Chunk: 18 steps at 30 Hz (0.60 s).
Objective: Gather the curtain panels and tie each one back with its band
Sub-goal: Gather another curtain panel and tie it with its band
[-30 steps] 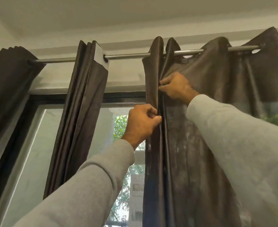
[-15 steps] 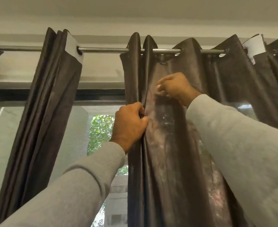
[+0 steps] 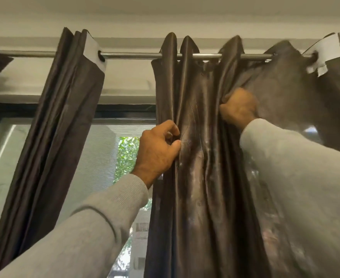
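Head view: left hand [image 3: 158,151] is pinching the curtain [image 3: 197,157] folds; right hand [image 3: 238,109] is grabbing another fold. Pull folds together evenly.

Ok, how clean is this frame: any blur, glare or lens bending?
Head view: the right hand and the curtain panel fold in its grip are motion-blurred; the left hand is sharp. The window backlights the scene, and the satin shows pale sheen. The rod looks nearly straight.
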Tool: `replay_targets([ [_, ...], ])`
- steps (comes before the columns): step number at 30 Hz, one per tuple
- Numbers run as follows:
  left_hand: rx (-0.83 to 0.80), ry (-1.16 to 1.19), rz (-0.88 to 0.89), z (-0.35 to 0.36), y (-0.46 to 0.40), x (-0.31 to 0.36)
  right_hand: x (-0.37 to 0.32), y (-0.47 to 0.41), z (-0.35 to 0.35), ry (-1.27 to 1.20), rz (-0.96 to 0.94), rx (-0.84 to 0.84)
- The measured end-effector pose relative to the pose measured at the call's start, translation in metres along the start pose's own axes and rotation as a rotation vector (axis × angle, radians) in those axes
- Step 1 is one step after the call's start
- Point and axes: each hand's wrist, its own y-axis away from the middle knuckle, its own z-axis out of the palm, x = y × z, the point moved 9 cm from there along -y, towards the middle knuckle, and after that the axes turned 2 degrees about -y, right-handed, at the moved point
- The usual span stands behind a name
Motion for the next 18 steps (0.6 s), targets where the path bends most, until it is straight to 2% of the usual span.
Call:
replay_targets([
  [3,0.007,0.022,0.0,-0.002,0.0,0.003,-0.074,0.019,0.035,-0.191,-0.218,-0.129],
  [6,0.004,0.01,-0.022,-0.003,-0.001,0.0,-0.122,0.03,0.045,-0.303,-0.335,-0.189],
  [12,-0.005,-0.029,-0.091,-0.014,0.001,-0.003,-0.118,0.021,0.034,-0.365,-0.244,-0.208],
  [14,-0.013,-0.066,-0.135,-0.013,0.003,0.0,-0.119,0.028,0.033,-0.429,-0.253,-0.268],
  [16,0.002,-0.162,-0.162,-0.014,0.003,0.003,-0.115,0.033,0.036,-0.52,-0.225,-0.398],
  [17,0.011,-0.19,-0.171,-0.015,0.002,0.003,-0.11,0.032,0.036,-0.54,-0.214,-0.426],
  [18,0.012,-0.201,-0.17,-0.015,0.002,0.005,-0.1,0.027,0.03,-0.524,-0.198,-0.383],
])
